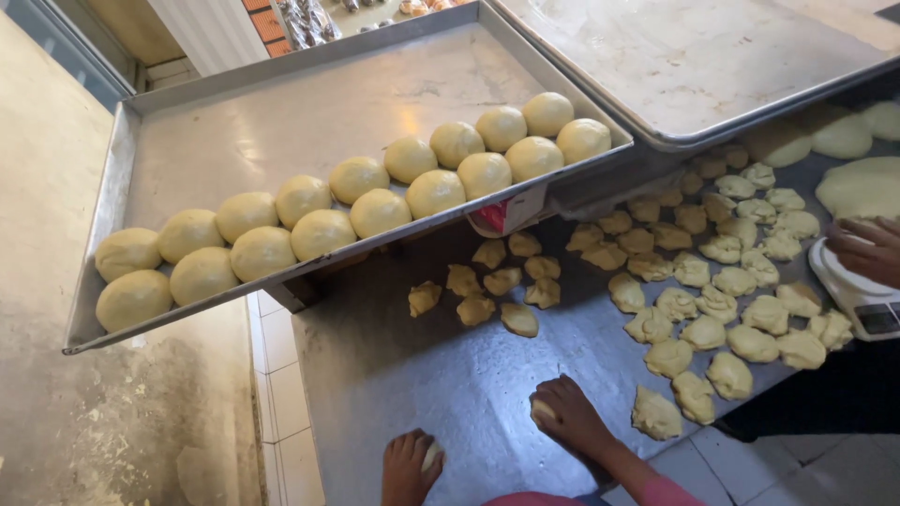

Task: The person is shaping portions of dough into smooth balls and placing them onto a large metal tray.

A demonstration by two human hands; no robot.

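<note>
My left hand (408,466) cups a small piece of dough (430,456) against the steel worktop (450,375) at the bottom edge. My right hand (570,418) presses down over another dough piece (542,409) a little to the right. Several rough cut dough pieces (712,305) lie scattered on the worktop beyond my right hand. A smaller cluster of pieces (492,286) sits just ahead of both hands. A large metal tray (281,122) above holds two rows of smooth rolled dough balls (375,192) along its near edge.
Another person's hand (867,248) rests over a white kitchen scale (858,295) at the right edge, with big dough slabs (858,183) behind it. A second metal tray (694,66) overlaps the top right. White floor tiles and a concrete wall lie to the left.
</note>
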